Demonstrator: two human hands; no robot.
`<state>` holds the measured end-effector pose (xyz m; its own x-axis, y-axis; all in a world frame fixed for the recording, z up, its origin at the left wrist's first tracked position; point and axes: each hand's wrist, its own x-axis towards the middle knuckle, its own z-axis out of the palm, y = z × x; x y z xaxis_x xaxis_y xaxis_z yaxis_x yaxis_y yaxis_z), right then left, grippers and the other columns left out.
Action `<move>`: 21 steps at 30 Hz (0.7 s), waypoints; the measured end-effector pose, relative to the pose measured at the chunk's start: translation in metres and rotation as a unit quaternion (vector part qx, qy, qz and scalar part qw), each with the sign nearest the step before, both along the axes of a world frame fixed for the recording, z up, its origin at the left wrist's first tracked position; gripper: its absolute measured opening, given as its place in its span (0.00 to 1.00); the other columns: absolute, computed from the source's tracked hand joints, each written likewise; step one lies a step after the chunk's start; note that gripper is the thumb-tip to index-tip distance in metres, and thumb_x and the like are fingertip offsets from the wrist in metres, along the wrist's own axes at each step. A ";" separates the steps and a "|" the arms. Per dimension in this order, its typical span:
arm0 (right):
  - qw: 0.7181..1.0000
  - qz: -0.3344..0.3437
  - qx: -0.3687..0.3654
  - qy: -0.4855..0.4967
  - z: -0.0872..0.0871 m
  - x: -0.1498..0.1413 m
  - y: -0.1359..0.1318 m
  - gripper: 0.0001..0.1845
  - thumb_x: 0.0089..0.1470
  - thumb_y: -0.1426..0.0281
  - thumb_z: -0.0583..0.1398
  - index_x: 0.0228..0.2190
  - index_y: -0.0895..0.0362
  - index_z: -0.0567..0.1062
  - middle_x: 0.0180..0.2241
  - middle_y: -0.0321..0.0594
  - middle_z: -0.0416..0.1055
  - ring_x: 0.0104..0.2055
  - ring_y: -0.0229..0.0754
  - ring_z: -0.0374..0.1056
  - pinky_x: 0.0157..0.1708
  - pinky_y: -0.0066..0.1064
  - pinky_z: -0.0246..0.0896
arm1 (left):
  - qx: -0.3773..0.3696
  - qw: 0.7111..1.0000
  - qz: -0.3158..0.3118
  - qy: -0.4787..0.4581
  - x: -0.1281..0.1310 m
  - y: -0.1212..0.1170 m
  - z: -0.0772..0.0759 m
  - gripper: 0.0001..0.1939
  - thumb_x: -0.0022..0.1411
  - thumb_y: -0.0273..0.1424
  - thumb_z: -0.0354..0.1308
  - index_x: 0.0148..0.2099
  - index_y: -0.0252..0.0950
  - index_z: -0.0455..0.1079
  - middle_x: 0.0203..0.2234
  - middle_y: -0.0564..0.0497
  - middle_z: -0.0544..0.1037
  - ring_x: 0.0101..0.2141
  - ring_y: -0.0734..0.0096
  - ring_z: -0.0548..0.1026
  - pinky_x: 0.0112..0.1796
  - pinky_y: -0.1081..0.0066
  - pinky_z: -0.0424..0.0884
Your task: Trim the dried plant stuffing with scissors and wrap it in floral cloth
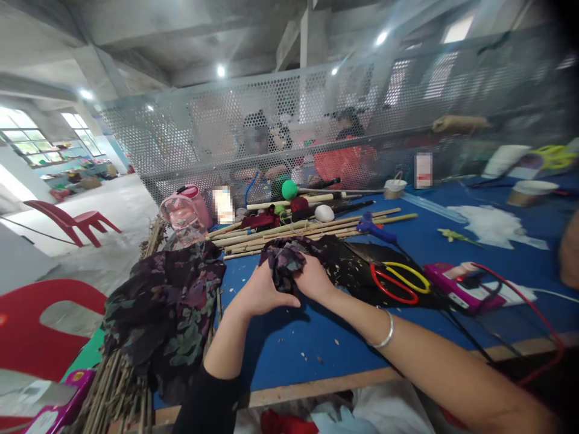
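Note:
A bunched piece of dark floral cloth (pixel 286 265) is between my two hands above the blue tabletop (pixel 289 349). My left hand (pixel 260 290) grips it from the left, its thumb stretched out to the right and its other fingers mostly behind the cloth. On the other side, my right hand (pixel 315 281) is closed on the same cloth, with its fingertips hidden in the folds. A larger heap of similar floral cloth (pixel 176 319) hangs over the table's left side. Scissors with red and yellow handles (pixel 398 283) lie on black cloth (pixel 353 265) to the right.
Bamboo sticks (pixel 289 232) lie behind my hands, near a green ball (pixel 290 190) and a blue glue gun (pixel 375 226). A pink bag (pixel 185 214) stands at back left. A purple power strip (pixel 465 289) with cords sits right. Bundled twigs (pixel 117 386) are at left.

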<state>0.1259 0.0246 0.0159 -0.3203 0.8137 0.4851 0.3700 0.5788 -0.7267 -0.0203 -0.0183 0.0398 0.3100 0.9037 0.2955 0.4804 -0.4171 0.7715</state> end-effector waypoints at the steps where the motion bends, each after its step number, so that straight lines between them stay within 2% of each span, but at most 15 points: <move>1: 1.000 0.009 -0.006 0.006 0.003 0.001 -0.001 0.13 0.48 0.77 0.52 0.36 0.58 0.72 0.38 0.44 0.73 0.44 0.43 0.67 0.47 0.35 0.58 | 0.019 0.998 0.046 0.024 0.004 -0.002 -0.002 0.37 0.40 0.33 0.67 0.55 0.36 0.63 0.50 0.42 0.70 0.51 0.52 0.65 0.52 0.57 0.58; 4: 0.997 0.062 -0.044 -0.004 0.006 0.014 -0.012 0.09 0.46 0.75 0.55 0.32 0.58 0.72 0.35 0.42 0.73 0.41 0.43 0.67 0.46 0.35 0.60 | 0.049 0.983 0.161 0.068 0.014 -0.015 -0.010 0.18 0.52 0.27 0.56 0.48 0.36 0.67 0.43 0.43 0.74 0.47 0.54 0.69 0.51 0.52 0.57; 6: 0.991 0.078 -0.106 -0.006 0.003 0.030 -0.019 0.06 0.47 0.69 0.58 0.30 0.57 0.69 0.30 0.39 0.71 0.35 0.41 0.68 0.38 0.33 0.63 | 0.059 0.979 0.178 0.078 0.018 -0.030 -0.017 0.16 0.53 0.22 0.50 0.44 0.36 0.69 0.39 0.43 0.75 0.44 0.58 0.70 0.52 0.52 0.57; 8: 0.972 0.053 -0.227 -0.011 -0.001 0.048 -0.022 0.14 0.49 0.59 0.57 0.28 0.57 0.66 0.24 0.36 0.67 0.26 0.38 0.65 0.25 0.29 0.63 | 0.067 0.979 0.177 0.074 0.021 -0.048 -0.024 0.17 0.51 0.21 0.49 0.43 0.36 0.69 0.38 0.45 0.75 0.43 0.60 0.71 0.53 0.54 0.55; 10: 0.929 0.027 -0.370 -0.016 -0.006 0.062 -0.018 0.23 0.50 0.48 0.51 0.30 0.57 0.65 0.22 0.35 0.65 0.20 0.36 0.63 0.18 0.28 0.60 | 0.079 0.979 0.174 0.069 0.023 -0.065 -0.032 0.17 0.51 0.21 0.49 0.43 0.38 0.69 0.39 0.45 0.74 0.44 0.61 0.70 0.55 0.53 0.53; 12: 0.885 0.022 -0.464 -0.013 -0.008 0.068 -0.006 0.31 0.50 0.42 0.45 0.35 0.57 0.65 0.23 0.36 0.65 0.20 0.37 0.64 0.17 0.29 0.61 | 0.091 0.978 0.175 0.073 0.025 -0.077 -0.038 0.17 0.50 0.21 0.49 0.42 0.38 0.69 0.39 0.45 0.74 0.45 0.61 0.70 0.56 0.53 0.51; 13: 0.880 0.020 -0.474 -0.017 -0.008 0.068 0.003 0.34 0.49 0.40 0.43 0.38 0.57 0.65 0.24 0.38 0.66 0.21 0.38 0.65 0.18 0.31 0.62 | 0.098 0.977 0.174 0.076 0.025 -0.081 -0.041 0.16 0.49 0.21 0.49 0.41 0.38 0.69 0.39 0.45 0.74 0.45 0.61 0.70 0.57 0.52 0.51; 15: 0.915 0.003 -0.398 -0.072 -0.006 0.061 0.023 0.34 0.51 0.42 0.42 0.41 0.57 0.65 0.26 0.41 0.69 0.23 0.39 0.67 0.22 0.32 0.64 | 0.109 0.976 0.172 0.081 0.026 -0.085 -0.042 0.14 0.49 0.21 0.49 0.39 0.37 0.69 0.39 0.44 0.73 0.44 0.61 0.70 0.56 0.51 0.52; 17: 0.958 -0.029 -0.240 -0.156 -0.002 0.049 0.046 0.29 0.54 0.47 0.46 0.41 0.59 0.67 0.29 0.44 0.71 0.27 0.40 0.68 0.28 0.33 0.63 | 0.115 0.976 0.168 0.080 0.026 -0.086 -0.041 0.12 0.50 0.22 0.50 0.37 0.37 0.69 0.41 0.42 0.72 0.45 0.59 0.70 0.55 0.51 0.56; 19: 0.971 -0.027 -0.137 -0.194 0.002 0.034 0.069 0.21 0.55 0.56 0.51 0.40 0.60 0.69 0.33 0.46 0.72 0.33 0.42 0.68 0.35 0.33 0.61 | 0.111 0.978 0.157 0.084 0.023 -0.086 -0.039 0.13 0.50 0.23 0.50 0.39 0.37 0.69 0.45 0.40 0.70 0.49 0.57 0.67 0.54 0.51 0.56; 21: 0.972 0.026 -0.099 -0.210 0.007 0.020 0.090 0.13 0.53 0.64 0.55 0.37 0.58 0.73 0.36 0.44 0.73 0.38 0.42 0.67 0.40 0.31 0.58 | 0.104 0.981 0.132 0.098 0.020 -0.086 -0.039 0.17 0.50 0.23 0.51 0.44 0.38 0.69 0.48 0.41 0.69 0.53 0.56 0.65 0.56 0.50 0.54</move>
<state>0.1457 0.1149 0.0226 -0.4990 0.8556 0.1376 0.6327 0.4681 -0.6169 -0.0006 -0.1042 0.0007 0.1421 0.8866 0.4402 0.7241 -0.3963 0.5644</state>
